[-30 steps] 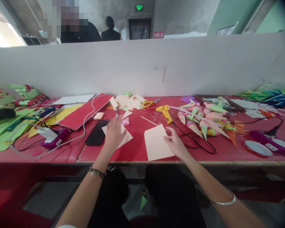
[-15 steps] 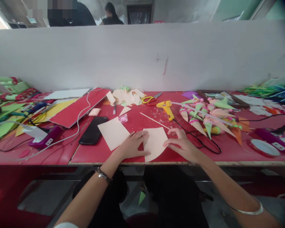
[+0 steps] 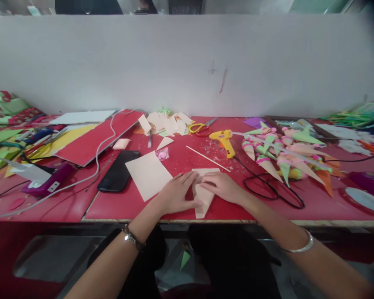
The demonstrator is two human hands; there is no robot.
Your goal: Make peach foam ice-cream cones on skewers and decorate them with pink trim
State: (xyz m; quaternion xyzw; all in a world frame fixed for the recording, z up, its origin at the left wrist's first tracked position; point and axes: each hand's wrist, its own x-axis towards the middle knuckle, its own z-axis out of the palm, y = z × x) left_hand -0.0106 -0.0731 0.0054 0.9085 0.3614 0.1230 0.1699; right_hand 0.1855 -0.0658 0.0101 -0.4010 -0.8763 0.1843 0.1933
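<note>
A cream sheet of paper point(image 3: 203, 211) lies by the table's front edge, its right side folded or rolled over toward the left. My left hand point(image 3: 178, 194) rests on the sheet's left part, fingers stretched out and thumb apart. My right hand point(image 3: 226, 187) is closed on the turned-over edge, its fingertips bent on the paper and partly hiding it. A second cream sheet point(image 3: 148, 175) lies flat left of my left hand. Beyond my hands are a thin wooden stick point(image 3: 208, 158) and a yellow glue gun point(image 3: 223, 143) with a black cord.
A black phone point(image 3: 119, 171), a utility knife point(image 3: 150, 139) and scissors point(image 3: 202, 126) lie around the work spot. Paper-cone figures point(image 3: 277, 151) are heaped at right. Power strips point(image 3: 51, 180) and cables occupy the sides. A grey partition point(image 3: 174, 66) stands behind.
My left hand came from above the second sheet to the right, onto the first sheet. My right hand lifted that sheet's right edge and turned it over leftward. The view tilted down.
</note>
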